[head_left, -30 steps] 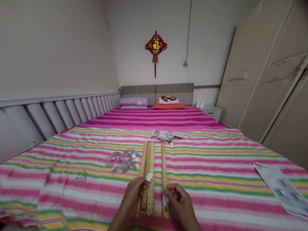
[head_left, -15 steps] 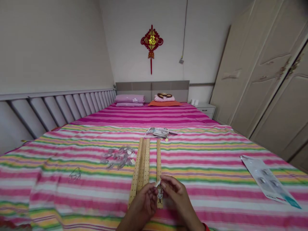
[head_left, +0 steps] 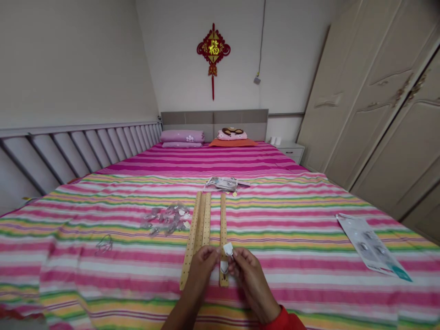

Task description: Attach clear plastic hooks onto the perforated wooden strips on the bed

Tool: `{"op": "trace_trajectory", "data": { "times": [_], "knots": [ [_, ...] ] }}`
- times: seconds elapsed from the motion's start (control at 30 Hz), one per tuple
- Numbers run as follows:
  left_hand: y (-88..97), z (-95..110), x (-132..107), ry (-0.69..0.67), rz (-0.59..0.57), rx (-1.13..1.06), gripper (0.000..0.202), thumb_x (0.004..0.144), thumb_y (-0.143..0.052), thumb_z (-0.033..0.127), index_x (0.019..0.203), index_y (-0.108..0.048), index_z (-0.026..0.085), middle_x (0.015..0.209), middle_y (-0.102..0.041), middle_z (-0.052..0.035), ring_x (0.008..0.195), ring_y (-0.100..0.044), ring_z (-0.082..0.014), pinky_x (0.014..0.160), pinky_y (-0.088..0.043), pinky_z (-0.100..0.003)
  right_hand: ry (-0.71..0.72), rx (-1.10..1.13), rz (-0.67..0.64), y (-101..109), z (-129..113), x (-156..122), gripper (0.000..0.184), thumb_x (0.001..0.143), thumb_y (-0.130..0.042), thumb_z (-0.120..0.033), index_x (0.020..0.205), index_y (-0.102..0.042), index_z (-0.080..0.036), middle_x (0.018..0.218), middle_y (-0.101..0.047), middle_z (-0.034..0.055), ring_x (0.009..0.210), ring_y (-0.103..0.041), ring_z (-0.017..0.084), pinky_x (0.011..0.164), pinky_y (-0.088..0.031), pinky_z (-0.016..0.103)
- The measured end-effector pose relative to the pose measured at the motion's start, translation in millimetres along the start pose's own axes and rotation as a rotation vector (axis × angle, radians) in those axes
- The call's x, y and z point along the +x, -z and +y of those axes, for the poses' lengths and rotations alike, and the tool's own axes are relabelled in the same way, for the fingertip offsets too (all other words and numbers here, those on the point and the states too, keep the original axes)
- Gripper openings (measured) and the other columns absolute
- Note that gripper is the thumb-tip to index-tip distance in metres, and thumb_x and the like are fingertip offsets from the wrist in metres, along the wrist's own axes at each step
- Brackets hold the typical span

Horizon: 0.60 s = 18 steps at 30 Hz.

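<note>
My right hand (head_left: 248, 269) pinches a small white square piece (head_left: 228, 249) between thumb and fingers, above the near part of a narrow wooden strip with holes (head_left: 223, 220). A second small white piece (head_left: 224, 266) shows just below it, over the strip; whether the two are joined I cannot tell. Close by on the left, my left hand (head_left: 203, 265) has thumb and forefinger pressed together, apart from the white square. What they hold, if anything, is too small to make out. More perforated wooden strips (head_left: 198, 229) lie side by side beneath and beyond my left hand.
Left of the strips lies a cluster of small clear plastic packets (head_left: 168, 219). A crumpled clear piece (head_left: 104, 244) lies farther left. Plastic packaging (head_left: 223, 184) rests beyond the strips, and a blister card (head_left: 371, 247) lies at the right on the striped bedspread (head_left: 302, 284).
My hands have drawn slightly apart. The white piece has turned so its flat face shows, and it stays with my right hand. The whole view has shifted a little.
</note>
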State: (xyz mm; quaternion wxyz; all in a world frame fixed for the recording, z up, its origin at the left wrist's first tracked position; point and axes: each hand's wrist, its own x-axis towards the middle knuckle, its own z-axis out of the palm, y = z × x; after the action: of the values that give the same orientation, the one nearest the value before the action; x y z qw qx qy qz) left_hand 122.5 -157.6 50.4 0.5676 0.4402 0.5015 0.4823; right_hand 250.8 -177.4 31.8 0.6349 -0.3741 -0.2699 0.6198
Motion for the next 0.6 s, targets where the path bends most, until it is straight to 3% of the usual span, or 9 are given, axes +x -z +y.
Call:
{"op": "trace_trajectory", "data": {
  "times": [0.17,0.33,0.6],
  "knots": [
    [-3.7,-8,11,0.009,-0.106,-0.074,0.038,0.054,-0.076,0.048,0.066,-0.061,0.015,0.056,-0.06,0.0006,0.052,-0.054,-0.0121,0.056,-0.042,-0.025,0.003,-0.067,-0.02,4,2,5,0.032,0.061,-0.079,-0.044,0.065,-0.065,-0.016,0.051,-0.062,-0.0008,0.043,-0.052,0.01,0.045,-0.039,0.021],
    [-3.9,-14,28,0.008,-0.079,-0.02,0.033,0.057,-0.076,0.043,0.066,-0.064,0.013,0.056,-0.06,0.0002,0.054,-0.053,-0.011,0.057,-0.041,-0.023,0.077,-0.18,-0.017,13,0,23,0.033,0.062,-0.078,-0.045,0.068,-0.07,-0.014,0.051,-0.063,0.0,0.046,-0.053,0.01,0.046,-0.039,0.021],
    [0.5,-20,43,-0.072,-0.08,0.185,0.023,0.067,-0.064,0.037,0.068,-0.066,0.014,0.063,-0.064,-0.0016,0.063,-0.057,-0.0142,0.064,-0.043,-0.025,0.032,-0.206,0.052,15,11,44,0.032,0.054,-0.082,-0.041,0.061,-0.066,-0.014,0.047,-0.063,-0.0003,0.039,-0.053,0.009,0.038,-0.038,0.019]
  ]
}}
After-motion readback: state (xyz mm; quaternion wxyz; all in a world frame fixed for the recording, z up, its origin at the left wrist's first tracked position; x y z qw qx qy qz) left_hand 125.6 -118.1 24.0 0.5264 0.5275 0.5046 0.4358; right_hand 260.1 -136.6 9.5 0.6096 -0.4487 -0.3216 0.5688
